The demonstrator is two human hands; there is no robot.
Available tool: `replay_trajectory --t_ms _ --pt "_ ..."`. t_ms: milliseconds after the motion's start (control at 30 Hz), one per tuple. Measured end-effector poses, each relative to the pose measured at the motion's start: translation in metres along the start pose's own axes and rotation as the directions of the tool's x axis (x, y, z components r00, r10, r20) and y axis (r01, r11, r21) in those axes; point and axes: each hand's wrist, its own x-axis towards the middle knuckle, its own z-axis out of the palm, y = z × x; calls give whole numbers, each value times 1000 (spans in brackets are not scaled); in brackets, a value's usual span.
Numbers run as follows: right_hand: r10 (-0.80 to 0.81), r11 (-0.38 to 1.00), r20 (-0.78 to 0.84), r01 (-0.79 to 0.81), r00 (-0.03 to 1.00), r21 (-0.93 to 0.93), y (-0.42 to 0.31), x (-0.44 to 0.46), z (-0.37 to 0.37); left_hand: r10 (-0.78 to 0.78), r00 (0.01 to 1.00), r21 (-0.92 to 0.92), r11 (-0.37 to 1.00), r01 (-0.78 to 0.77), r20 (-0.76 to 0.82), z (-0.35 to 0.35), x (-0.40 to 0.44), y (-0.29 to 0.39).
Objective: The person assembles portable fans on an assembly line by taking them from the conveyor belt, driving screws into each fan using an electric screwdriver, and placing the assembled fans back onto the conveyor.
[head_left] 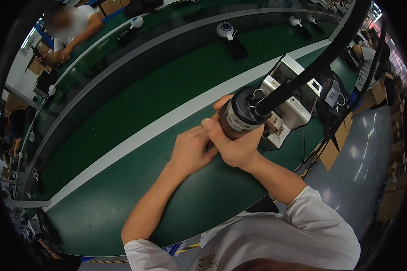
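Note:
My right hand (239, 149) is wrapped round the dark body of an electric screwdriver (240, 116), its thumb lying along the side. The screwdriver stands nearly upright, with a pale label band and a metal hanging loop at its black top. Its tip is hidden below my hands. My left hand (190, 147) rests on the green bench (203, 194), against the right hand, fingers curled inward. Whatever the left fingers hold is hidden from above. Just right of the screwdriver sits a silver metal screw feeder (298, 108), partly covered by the thick black hose (321, 58).
Beyond a pale rail (135, 137) runs a green conveyor belt (135, 99) carrying several white round-headed devices (226, 30) with black parts. A black mesh bag (332, 97) and cardboard (332, 149) lie right, near dangling cables. A co-worker (79, 27) sits across the belt.

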Motion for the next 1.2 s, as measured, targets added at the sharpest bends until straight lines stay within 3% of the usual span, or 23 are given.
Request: replay_trajectory --t_ms 333,500,533,567,600,667,733,767,833,933,967,1033,1133,1200 --pt "-99 995 -6 99 995 -19 8 -2 0 8 1000 -24 1000 -8 -22 -1 -1 0" --pt "100 993 -7 -99 995 70 -5 0 0 18 993 -218 976 9 119 -20 2 -8" --pt "44 994 -24 -41 999 99 -1 1 0 -5 985 -299 952 57 171 -25 4 -12" --pt "81 993 -14 -80 997 82 6 -3 -1 6 982 -284 958 49 190 -31 6 -15" --pt "119 991 -7 -119 993 67 10 -6 -2 -84 976 -355 922 152 200 -38 8 -17" --pt "28 1000 -6 -28 1000 -8 2 1 -5 -250 949 -448 838 312 193 -47 21 -30" --pt "-54 998 -44 55 998 29 2 4 -3 -301 954 -510 820 259 0 -44 43 -43" --pt "-25 999 -25 26 999 24 0 4 -5 -379 924 -505 807 305 -48 -38 56 -73" --pt "-30 999 -22 31 999 35 0 4 -5 -497 852 -387 828 406 -167 -34 98 -75" --pt "-40 999 -22 40 999 20 -5 7 -8 -412 858 -118 911 395 -306 -16 162 -86" --pt "-20 1000 -15 21 1000 17 -5 7 -10 -403 862 -117 915 386 -307 -8 183 -92" --pt "4 1000 -17 -4 1000 29 -3 5 -10 -548 785 113 795 596 -290 10 217 -104" --pt "24 999 -44 -22 999 45 2 6 -12 -563 734 244 704 667 -381 30 244 -102" --pt "28 998 -70 -24 997 54 1 3 -13 -594 721 237 689 685 -358 31 249 -103"
